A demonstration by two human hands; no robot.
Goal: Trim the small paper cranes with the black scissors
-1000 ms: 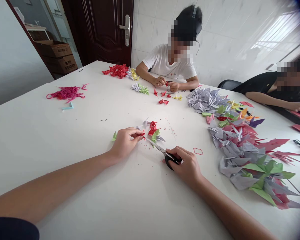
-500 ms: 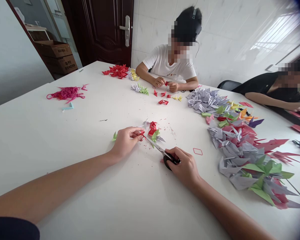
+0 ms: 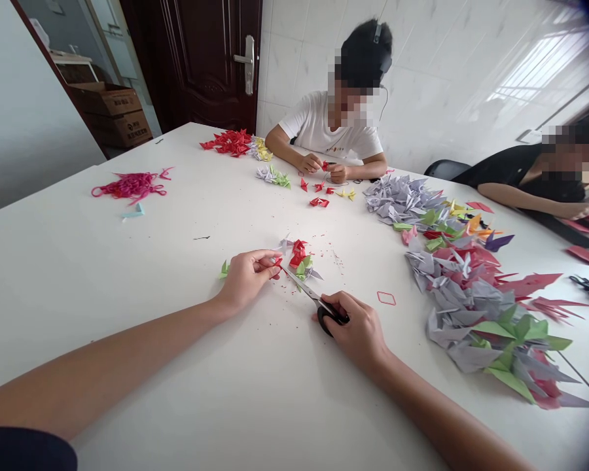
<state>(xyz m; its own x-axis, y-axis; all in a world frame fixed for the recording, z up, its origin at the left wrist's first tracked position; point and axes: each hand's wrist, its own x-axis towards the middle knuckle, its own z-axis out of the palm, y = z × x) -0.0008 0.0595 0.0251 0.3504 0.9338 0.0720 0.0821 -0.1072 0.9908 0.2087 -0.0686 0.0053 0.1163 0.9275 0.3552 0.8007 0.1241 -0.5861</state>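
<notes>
- Head view, containers first: two brown cardboard boxes (image 3: 122, 129) are stacked on the floor beyond the table's far left corner, the upper one with its top open; what they hold cannot be made out
- The left hand (image 3: 249, 278) pinches a small piece of red folded paper (image 3: 277, 262) between closed thumb and fingers, just above the table (image 3: 216, 405), near the middle of the view
- The right hand (image 3: 360, 324) has its fingers wrapped round the black handles of the scissors (image 3: 314, 299), whose slim metal blades point at that red paper; contact at the tips is too small to judge
- Just beyond the blades sits a small cluster of folded paper (image 3: 298, 252), angular and creased, in red, green and pale grey, with tiny scraps (image 3: 338, 258) scattered beside it
- Along the right side spreads a big heap of pointed paper shapes (image 3: 481, 314), sharp-tipped and crisply folded, mostly grey with pink, green, orange and purple
- Far left on the smooth white tabletop lies a loose tangle of pink ribbon (image 3: 130, 185), looped and stringy, with a bent light-blue strip (image 3: 134, 210) near it
- Across the table, a co-worker in a white shirt (image 3: 334, 124) holds a little red paper piece (image 3: 325, 165) in both hands
</notes>
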